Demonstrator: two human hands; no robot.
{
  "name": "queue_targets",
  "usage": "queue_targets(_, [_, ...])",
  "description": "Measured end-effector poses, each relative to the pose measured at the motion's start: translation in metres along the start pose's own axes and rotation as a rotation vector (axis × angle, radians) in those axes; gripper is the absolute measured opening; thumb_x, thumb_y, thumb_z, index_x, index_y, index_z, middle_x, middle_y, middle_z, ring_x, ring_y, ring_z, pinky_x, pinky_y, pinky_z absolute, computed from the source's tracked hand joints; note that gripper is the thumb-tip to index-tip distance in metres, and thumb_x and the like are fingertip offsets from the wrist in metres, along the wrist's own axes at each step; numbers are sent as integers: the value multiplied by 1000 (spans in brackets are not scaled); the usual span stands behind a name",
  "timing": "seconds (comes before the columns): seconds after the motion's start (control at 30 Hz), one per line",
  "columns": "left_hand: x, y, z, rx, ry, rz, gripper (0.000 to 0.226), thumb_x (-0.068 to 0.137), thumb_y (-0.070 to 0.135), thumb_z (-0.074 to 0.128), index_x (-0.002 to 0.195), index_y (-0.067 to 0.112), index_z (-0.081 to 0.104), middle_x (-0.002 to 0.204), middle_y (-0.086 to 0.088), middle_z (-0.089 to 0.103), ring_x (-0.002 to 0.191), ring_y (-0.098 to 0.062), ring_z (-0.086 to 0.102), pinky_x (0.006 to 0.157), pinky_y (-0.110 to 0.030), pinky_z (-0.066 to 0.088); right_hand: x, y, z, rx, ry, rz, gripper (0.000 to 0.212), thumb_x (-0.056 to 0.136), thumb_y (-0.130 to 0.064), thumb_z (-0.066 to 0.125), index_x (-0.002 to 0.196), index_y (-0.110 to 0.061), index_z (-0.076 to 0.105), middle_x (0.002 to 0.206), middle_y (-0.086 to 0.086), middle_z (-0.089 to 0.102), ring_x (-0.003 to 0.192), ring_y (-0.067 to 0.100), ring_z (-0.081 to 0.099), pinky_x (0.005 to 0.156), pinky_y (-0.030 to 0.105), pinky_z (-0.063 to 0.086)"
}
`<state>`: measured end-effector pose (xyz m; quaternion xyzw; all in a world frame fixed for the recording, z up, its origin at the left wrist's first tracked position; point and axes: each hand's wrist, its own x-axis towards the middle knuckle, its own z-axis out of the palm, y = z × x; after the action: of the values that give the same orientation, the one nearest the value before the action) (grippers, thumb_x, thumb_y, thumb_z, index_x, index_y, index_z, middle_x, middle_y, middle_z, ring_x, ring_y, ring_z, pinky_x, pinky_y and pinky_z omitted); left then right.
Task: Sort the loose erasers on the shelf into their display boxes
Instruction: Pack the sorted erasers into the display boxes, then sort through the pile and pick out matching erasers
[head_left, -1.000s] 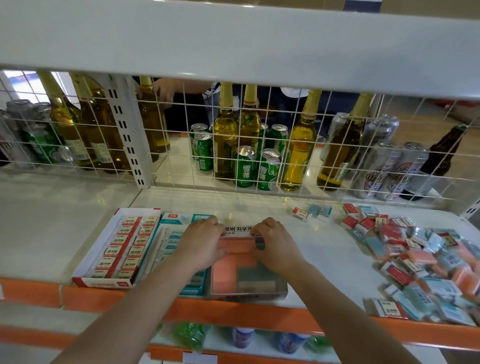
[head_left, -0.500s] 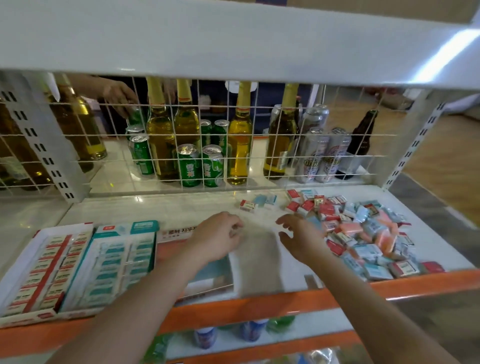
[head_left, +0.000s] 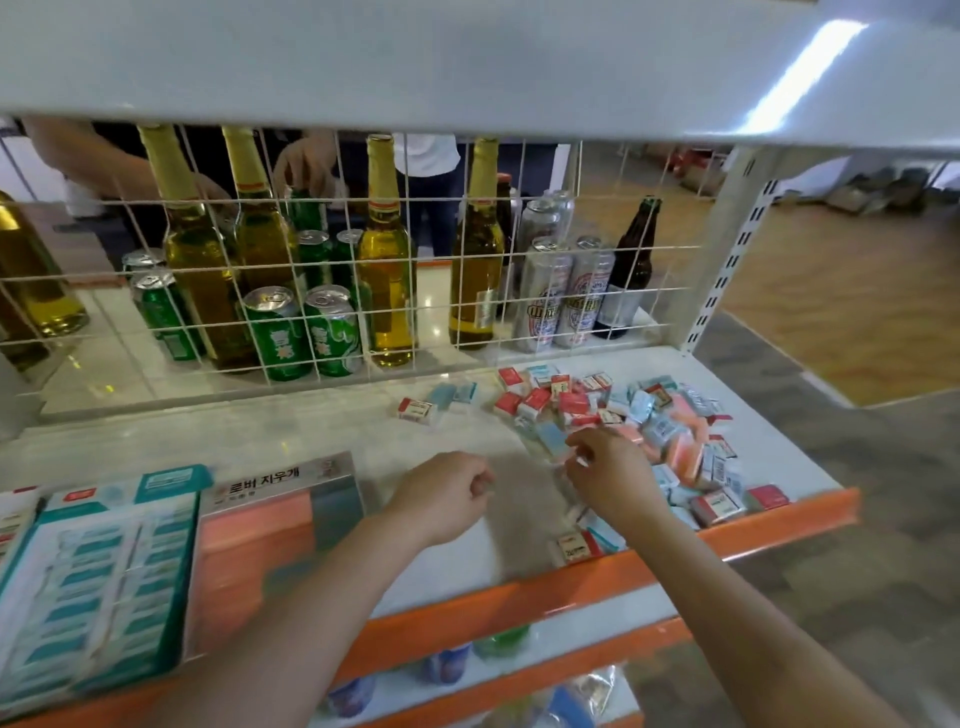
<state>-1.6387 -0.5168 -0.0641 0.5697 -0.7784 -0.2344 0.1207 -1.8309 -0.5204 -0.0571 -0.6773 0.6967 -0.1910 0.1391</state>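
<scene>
The right hand (head_left: 610, 480) had its fingers curled into the near edge of the pile of loose erasers (head_left: 649, 431) on the right of the shelf (head_left: 363, 431); motion blur hid whether that grip had closed on one, so I cannot tell. The left hand (head_left: 447, 493) hovered in a loose fist above the shelf, apparently empty. The display boxes, teal (head_left: 98, 571) and salmon (head_left: 260, 540), sat well apart at the left. Best practice here: pinch a single eraser, read its sleeve colour, then carry it to the matching box.
</scene>
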Motion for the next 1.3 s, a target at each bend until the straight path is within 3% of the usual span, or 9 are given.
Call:
queue_targets(0.1, [4,-4,1,-5,8,-22,24,90,25,52,111,19,63,107,3,64,98,-14,59,83,-27,47,10,-1,2,-8,0,12,38,86,-18,57,123,-11,56,123,7,57,104,22,56,79,24,40])
queue_targets(0.23, [6,-11,-1,-25,13,-56,23,89,25,53,109,21,63,103,5,63,94,-13,59,82,-27,47,27,-11,9,-87,-63,46,42,87,-20,55,128,-12,52,129,10,51,110,26,54,88,31,44])
queue_targets(0.6, [4,-17,-6,-33,28,-65,24,90,25,52,112,19,62,94,9,55,92,-13,58,85,-31,48,35,-16,10,-234,-94,14,30,91,-6,43,118,-5,54,124,17,48,116,29,44,101,34,35])
queue_targets(0.73, [1,-15,-5,-36,22,-52,25,91,24,51,113,19,62,93,9,54,92,-13,58,84,-30,48,35,-13,6,-175,-120,65,30,94,-29,47,108,-8,63,122,14,49,108,27,50,97,33,39])
queue_targets(0.83, [0,-14,-4,-43,17,-44,24,91,23,51,112,18,62,92,8,54,90,-13,57,83,-30,48,34,-12,4,-175,-184,78,31,91,-31,53,107,-8,65,118,12,51,104,26,52,93,32,42])
queue_targets(0.97, [-2,-14,-2,-30,7,-30,24,90,24,52,111,19,63,89,9,54,85,-10,54,82,-29,47,33,-13,10,-175,-253,102,39,88,-45,53,89,-7,64,102,11,63,84,22,55,74,27,43])
queue_targets(1.03, [-4,-14,-2,-31,13,-20,23,90,23,52,110,18,63,89,9,53,83,-10,53,80,-27,46,32,-15,12,-173,-252,103,38,90,-41,51,94,-6,64,105,12,61,90,25,58,75,29,44])
queue_targets(1.13, [-8,-16,-4,-43,27,-16,23,90,20,51,109,16,64,88,7,55,84,-11,54,80,-27,46,29,-18,12,-219,-232,91,32,93,-31,48,106,-6,63,113,12,56,100,25,56,87,31,46])
queue_targets(1.3, [-15,-20,-5,-49,24,-33,24,91,22,51,111,16,63,91,7,55,92,-15,58,85,-31,48,27,-20,13,-244,-252,42,23,94,-19,45,103,-6,62,105,9,59,82,18,48,77,23,41])
